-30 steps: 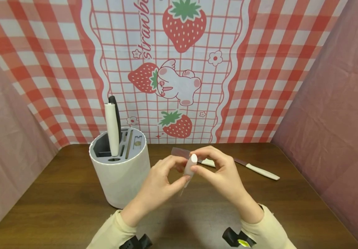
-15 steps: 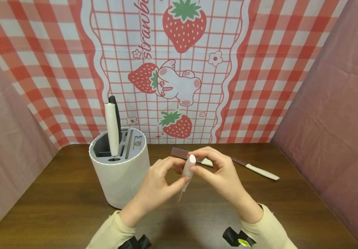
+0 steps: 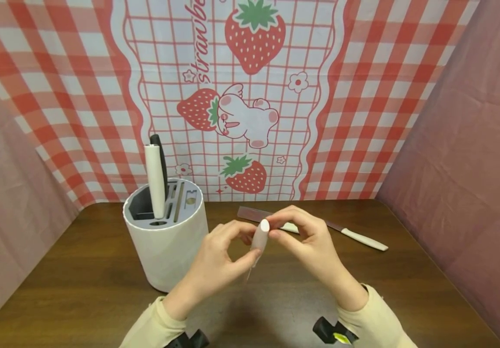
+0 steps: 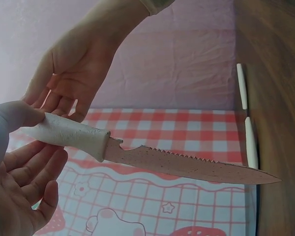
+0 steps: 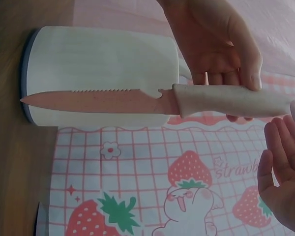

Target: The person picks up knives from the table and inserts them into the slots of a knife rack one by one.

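Observation:
Both hands hold a serrated knife with a white handle [image 3: 259, 237] between them, blade pointing down. In the left wrist view its reddish blade [image 4: 187, 164] shows a toothed stretch along the spine and a notch by the handle. My left hand [image 3: 217, 256] pinches the handle between thumb and fingers, lower down. My right hand [image 3: 310, 241] pinches close to the handle's top end with thumb and index finger; in the right wrist view its other fingers [image 5: 282, 147] are spread.
To the left stands a white round knife block [image 3: 171, 256] with a grey slotted top, holding one white handle [image 3: 156, 181] and one black handle [image 3: 161, 159]. Behind the hands lie a broad-bladed knife [image 3: 250, 213] and a slimmer knife [image 3: 364, 239] on the brown table [image 3: 80, 290].
The knife has shifted slightly left and down in the head view, with both hands still on it. The view itself has drifted a little.

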Demonstrator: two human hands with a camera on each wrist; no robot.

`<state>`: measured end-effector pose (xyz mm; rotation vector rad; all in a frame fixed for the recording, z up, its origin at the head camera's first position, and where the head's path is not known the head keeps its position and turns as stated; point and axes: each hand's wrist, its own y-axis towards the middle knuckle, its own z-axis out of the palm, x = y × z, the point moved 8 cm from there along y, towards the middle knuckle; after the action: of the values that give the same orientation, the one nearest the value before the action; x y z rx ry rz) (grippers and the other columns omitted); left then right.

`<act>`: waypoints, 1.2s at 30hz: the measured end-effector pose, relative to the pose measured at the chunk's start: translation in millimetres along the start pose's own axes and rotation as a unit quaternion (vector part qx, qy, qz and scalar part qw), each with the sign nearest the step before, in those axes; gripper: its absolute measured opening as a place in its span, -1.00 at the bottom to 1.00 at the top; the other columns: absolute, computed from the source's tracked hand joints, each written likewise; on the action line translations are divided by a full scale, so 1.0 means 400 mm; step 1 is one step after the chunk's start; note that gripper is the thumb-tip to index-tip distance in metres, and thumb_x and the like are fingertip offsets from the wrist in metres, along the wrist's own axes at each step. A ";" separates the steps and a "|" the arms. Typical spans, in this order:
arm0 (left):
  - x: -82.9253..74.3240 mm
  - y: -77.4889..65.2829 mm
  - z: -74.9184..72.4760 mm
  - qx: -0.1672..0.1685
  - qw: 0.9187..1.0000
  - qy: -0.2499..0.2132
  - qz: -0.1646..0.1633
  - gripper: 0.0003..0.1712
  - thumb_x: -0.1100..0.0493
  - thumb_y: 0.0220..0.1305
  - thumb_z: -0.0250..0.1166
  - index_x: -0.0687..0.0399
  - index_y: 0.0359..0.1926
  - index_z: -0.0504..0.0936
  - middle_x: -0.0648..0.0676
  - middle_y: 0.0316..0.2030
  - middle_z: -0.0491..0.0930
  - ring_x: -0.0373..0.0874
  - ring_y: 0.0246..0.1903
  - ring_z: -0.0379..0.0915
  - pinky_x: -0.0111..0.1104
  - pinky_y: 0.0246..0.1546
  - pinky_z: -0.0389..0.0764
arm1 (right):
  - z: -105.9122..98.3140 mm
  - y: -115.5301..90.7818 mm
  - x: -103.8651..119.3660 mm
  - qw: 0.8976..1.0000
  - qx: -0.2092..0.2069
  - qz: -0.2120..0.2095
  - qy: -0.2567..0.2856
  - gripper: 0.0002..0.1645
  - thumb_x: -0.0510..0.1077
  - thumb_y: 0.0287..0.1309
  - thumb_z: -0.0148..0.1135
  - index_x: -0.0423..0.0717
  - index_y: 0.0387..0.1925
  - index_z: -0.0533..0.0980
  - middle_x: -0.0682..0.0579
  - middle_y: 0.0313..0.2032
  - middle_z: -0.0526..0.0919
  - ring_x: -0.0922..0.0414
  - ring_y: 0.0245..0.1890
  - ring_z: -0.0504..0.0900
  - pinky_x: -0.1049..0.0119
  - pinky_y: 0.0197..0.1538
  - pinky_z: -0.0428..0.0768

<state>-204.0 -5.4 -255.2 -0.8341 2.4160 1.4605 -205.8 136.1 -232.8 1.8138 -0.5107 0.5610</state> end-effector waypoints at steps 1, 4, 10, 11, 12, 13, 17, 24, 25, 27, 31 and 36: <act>0.001 -0.001 -0.001 0.001 1.000 -0.001 -0.004 -0.70 0.14 -0.03 0.35 -0.03 -0.19 0.56 -0.17 -0.38 0.56 -0.34 -0.35 0.42 -0.44 -0.34 0.39 | -0.001 -0.002 -0.002 1.000 0.000 0.002 -0.001 -0.76 -0.47 -0.06 0.23 -0.26 -0.27 0.56 -0.01 -0.30 0.61 0.17 -0.22 0.57 0.38 -0.09 0.51; 0.004 -0.003 -0.003 0.005 1.000 -0.003 -0.012 -0.69 0.14 -0.02 0.35 -0.04 -0.18 0.56 -0.19 -0.37 0.55 -0.35 -0.34 0.42 -0.44 -0.32 0.39 | -0.005 -0.007 -0.008 1.000 -0.001 0.008 -0.002 -0.77 -0.47 -0.05 0.22 -0.28 -0.27 0.56 -0.04 -0.31 0.61 0.18 -0.23 0.57 0.38 -0.12 0.52; 0.004 -0.007 -0.017 -0.005 1.000 -0.002 -0.009 -0.67 0.17 -0.05 0.36 -0.02 -0.17 0.55 -0.16 -0.38 0.56 -0.32 -0.35 0.43 -0.43 -0.33 0.41 | -0.016 -0.015 -0.010 1.000 -0.004 0.012 -0.009 -0.84 -0.43 -0.01 0.21 -0.29 -0.30 0.56 -0.07 -0.34 0.61 0.18 -0.27 0.58 0.39 -0.18 0.55; 0.004 -0.008 -0.021 -0.008 1.000 -0.003 -0.008 -0.66 0.18 -0.05 0.36 -0.01 -0.17 0.55 -0.15 -0.39 0.56 -0.31 -0.35 0.43 -0.43 -0.33 0.41 | -0.019 -0.016 -0.011 1.000 -0.005 0.013 -0.013 -0.85 -0.42 0.00 0.21 -0.28 -0.31 0.56 -0.06 -0.34 0.61 0.19 -0.27 0.59 0.40 -0.19 0.55; 0.005 -0.008 -0.024 -0.011 1.000 -0.003 -0.009 -0.66 0.18 -0.06 0.36 -0.01 -0.17 0.55 -0.15 -0.39 0.56 -0.31 -0.35 0.44 -0.43 -0.32 0.41 | -0.023 -0.018 -0.012 1.000 -0.006 0.015 -0.016 -0.85 -0.42 0.00 0.21 -0.28 -0.31 0.56 -0.04 -0.34 0.61 0.18 -0.28 0.59 0.40 -0.19 0.55; 0.006 -0.007 -0.028 -0.013 1.000 -0.004 -0.010 -0.66 0.19 -0.06 0.36 0.00 -0.17 0.55 -0.14 -0.39 0.56 -0.30 -0.35 0.44 -0.42 -0.32 0.42 | -0.026 -0.020 -0.014 1.000 -0.007 0.018 -0.020 -0.85 -0.42 0.00 0.21 -0.28 -0.31 0.56 -0.03 -0.34 0.62 0.19 -0.28 0.59 0.40 -0.19 0.55; 0.005 -0.007 -0.044 -0.020 1.000 -0.014 -0.011 -0.66 0.22 -0.06 0.35 0.03 -0.17 0.55 -0.10 -0.39 0.56 -0.27 -0.34 0.45 -0.41 -0.32 0.44 | -0.039 -0.027 -0.022 0.999 -0.011 0.018 -0.042 -0.80 -0.47 -0.03 0.20 -0.26 -0.31 0.57 -0.03 -0.34 0.62 0.20 -0.28 0.59 0.43 -0.16 0.53; -0.001 -0.002 -0.070 -0.031 0.999 -0.027 -0.002 -0.67 0.27 -0.07 0.32 0.10 -0.18 0.54 -0.04 -0.40 0.56 -0.22 -0.35 0.46 -0.43 -0.31 0.48 | -0.057 -0.038 -0.032 0.998 -0.016 -0.002 -0.056 -0.69 -0.55 -0.09 0.19 -0.20 -0.30 0.58 -0.08 -0.36 0.63 0.22 -0.28 0.59 0.46 -0.15 0.51; -0.002 -0.001 -0.074 -0.033 0.999 -0.027 -0.001 -0.67 0.27 -0.07 0.32 0.11 -0.18 0.54 -0.03 -0.40 0.56 -0.22 -0.35 0.46 -0.43 -0.31 0.48 | -0.059 -0.040 -0.033 0.998 -0.016 -0.003 -0.057 -0.68 -0.55 -0.09 0.19 -0.20 -0.30 0.58 -0.08 -0.36 0.63 0.22 -0.28 0.59 0.46 -0.15 0.51; -0.002 0.000 -0.081 -0.036 0.999 -0.028 0.002 -0.67 0.28 -0.07 0.31 0.12 -0.18 0.53 -0.02 -0.40 0.56 -0.22 -0.36 0.46 -0.43 -0.31 0.48 | -0.064 -0.045 -0.037 0.998 -0.015 -0.002 -0.060 -0.68 -0.55 -0.09 0.19 -0.20 -0.30 0.58 -0.06 -0.36 0.63 0.22 -0.28 0.59 0.47 -0.15 0.50; -0.001 0.001 -0.096 -0.044 0.999 -0.027 0.010 -0.66 0.30 -0.08 0.31 0.15 -0.18 0.53 -0.01 -0.40 0.56 -0.20 -0.37 0.46 -0.41 -0.33 0.49 | -0.076 -0.056 -0.047 0.997 -0.014 0.015 -0.071 -0.72 -0.52 -0.06 0.19 -0.18 -0.30 0.58 -0.03 -0.36 0.64 0.23 -0.29 0.58 0.48 -0.15 0.49; 0.001 0.002 -0.114 -0.054 0.998 -0.023 0.010 -0.65 0.30 -0.08 0.33 0.16 -0.17 0.53 -0.01 -0.40 0.57 -0.21 -0.37 0.47 -0.46 -0.32 0.45 | -0.091 -0.071 -0.063 0.994 -0.012 0.055 -0.098 -0.76 -0.43 -0.01 0.21 -0.12 -0.30 0.58 0.08 -0.34 0.65 0.24 -0.27 0.59 0.47 -0.15 0.48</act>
<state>-199.7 -44.8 -232.2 -0.7910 2.3367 1.6115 -213.5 180.7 -259.4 1.8362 -0.7516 0.4514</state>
